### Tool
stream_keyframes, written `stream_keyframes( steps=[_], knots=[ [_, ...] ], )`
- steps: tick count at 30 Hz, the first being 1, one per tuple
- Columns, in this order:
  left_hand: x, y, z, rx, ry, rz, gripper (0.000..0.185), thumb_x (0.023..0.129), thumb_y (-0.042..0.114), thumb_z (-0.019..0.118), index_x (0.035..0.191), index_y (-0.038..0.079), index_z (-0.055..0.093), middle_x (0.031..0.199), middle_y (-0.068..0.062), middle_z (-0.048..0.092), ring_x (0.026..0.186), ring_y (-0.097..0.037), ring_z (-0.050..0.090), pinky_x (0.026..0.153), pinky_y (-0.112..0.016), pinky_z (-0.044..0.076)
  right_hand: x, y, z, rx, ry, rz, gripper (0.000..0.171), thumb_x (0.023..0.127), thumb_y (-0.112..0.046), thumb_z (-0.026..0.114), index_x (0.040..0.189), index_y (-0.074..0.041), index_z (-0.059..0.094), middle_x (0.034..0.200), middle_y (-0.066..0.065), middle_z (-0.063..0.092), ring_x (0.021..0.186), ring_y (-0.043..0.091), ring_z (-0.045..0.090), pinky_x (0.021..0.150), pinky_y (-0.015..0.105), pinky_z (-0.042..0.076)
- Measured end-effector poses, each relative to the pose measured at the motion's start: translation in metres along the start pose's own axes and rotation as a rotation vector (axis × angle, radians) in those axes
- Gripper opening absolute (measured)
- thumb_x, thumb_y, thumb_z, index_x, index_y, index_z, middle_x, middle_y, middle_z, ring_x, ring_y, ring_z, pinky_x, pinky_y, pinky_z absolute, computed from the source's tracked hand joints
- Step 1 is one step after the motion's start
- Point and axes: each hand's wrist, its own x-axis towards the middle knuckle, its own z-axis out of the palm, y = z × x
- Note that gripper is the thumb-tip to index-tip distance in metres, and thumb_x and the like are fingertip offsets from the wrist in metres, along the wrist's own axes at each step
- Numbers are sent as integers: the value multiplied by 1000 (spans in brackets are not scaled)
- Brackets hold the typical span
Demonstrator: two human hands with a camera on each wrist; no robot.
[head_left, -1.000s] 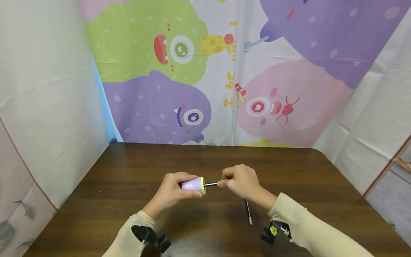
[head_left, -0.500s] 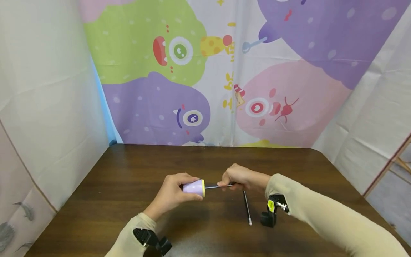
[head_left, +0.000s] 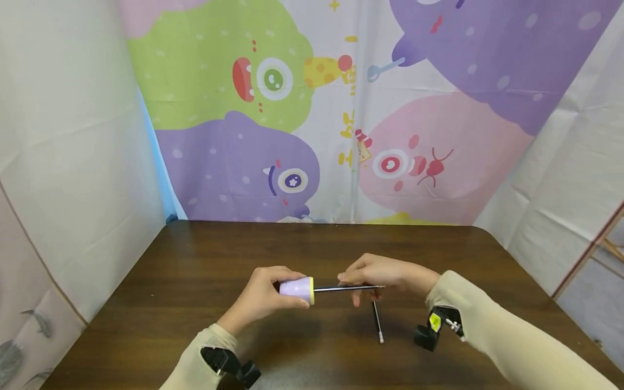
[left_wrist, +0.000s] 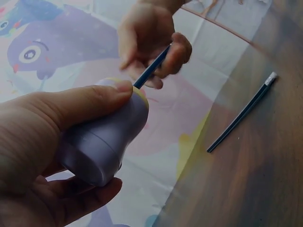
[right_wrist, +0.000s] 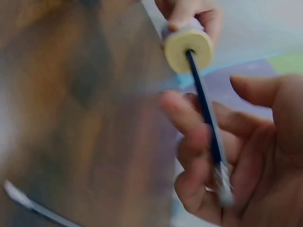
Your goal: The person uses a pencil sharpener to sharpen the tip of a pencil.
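My left hand (head_left: 255, 298) grips a lilac pencil sharpener (head_left: 295, 288), thumb on one side and fingers on the other. Its yellow face (right_wrist: 180, 49) points right, and a dark pencil (head_left: 336, 288) sticks out of the hole there. The pencil's tip is hidden inside. Around the pencil's free end is my right hand (head_left: 390, 272), its fingers loosely bent and the thumb standing apart from the shaft. In the right wrist view the silvery eraser end (right_wrist: 223, 184) lies in front of the palm, unpinched.
A second dark pencil (head_left: 378, 324) with a white eraser lies on the brown wooden table (head_left: 195, 336), below my right hand. Behind the table hangs a cartoon-print curtain (head_left: 234, 162). Pale cloth panels (head_left: 73, 135) stand at both sides.
The right hand twisted while pinching the pencil, then loosened its fingers and shifted slightly right, so more of the shaft shows. The left hand with the sharpener has barely moved.
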Motion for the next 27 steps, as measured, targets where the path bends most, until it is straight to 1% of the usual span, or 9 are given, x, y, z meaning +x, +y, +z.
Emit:
stream_keyframes(
  steps=[2,5,9,12,14,16,18,21,27],
  knots=[
    [0,0,-1,-21,-3,-21,45,65,12,94,105,2,77,87,-3,71,72,-11,59,61,-26,51,-8,2,-2,-95,20,-111,29,103,-26,55,110,-3,71,73,5,69,47,12,48,45,25,42],
    [0,-1,-3,-71,-1,-60,45,65,11,93,106,1,76,89,-5,72,72,-12,60,61,-26,52,-19,8,0,-348,117,-376,26,102,-24,58,120,-9,69,90,-1,72,58,7,52,53,24,46],
    [0,0,-7,-154,-13,-97,45,67,8,92,107,-2,75,92,-9,72,73,-15,61,60,-26,53,-20,21,9,-846,381,-849,25,102,-26,59,116,-9,70,89,-7,66,62,1,48,55,18,44],
    [0,0,-9,-186,-39,-93,44,68,7,91,107,-3,75,92,-10,71,74,-16,61,61,-26,52,-13,28,13,-1194,612,-1182,24,102,-23,57,111,-6,70,75,-5,56,54,5,43,47,18,41],
    [1,1,-9,-198,-58,-87,43,68,7,90,107,-4,74,92,-9,71,75,-16,61,62,-26,52,-8,28,13,-1343,736,-1359,22,102,-20,57,108,-4,71,69,-4,52,52,7,41,44,18,36],
    [1,3,-9,-204,-72,-86,43,68,6,90,107,-4,74,91,-9,71,76,-16,61,63,-26,52,-3,24,14,-1427,831,-1500,20,101,-17,59,105,-3,72,65,-3,48,49,6,36,42,16,30],
    [0,4,-9,-213,-80,-80,43,68,5,90,107,-5,74,91,-9,71,76,-15,61,62,-26,53,-1,19,15,-1450,879,-1585,18,100,-16,60,102,-2,72,62,-4,42,48,5,31,42,15,24],
    [0,5,-9,-221,-77,-79,43,67,4,90,105,-6,74,91,-11,72,75,-14,62,61,-25,53,1,13,18,-1434,907,-1628,17,99,-14,62,100,-1,72,60,-4,40,48,4,28,42,14,22],
    [-1,5,-7,-229,-57,-114,42,66,1,90,104,-9,73,88,-13,72,71,-13,61,55,-26,53,9,25,23,-1278,886,-1547,21,100,-18,62,91,-3,73,59,-5,44,45,4,29,40,14,24]
  ],
)
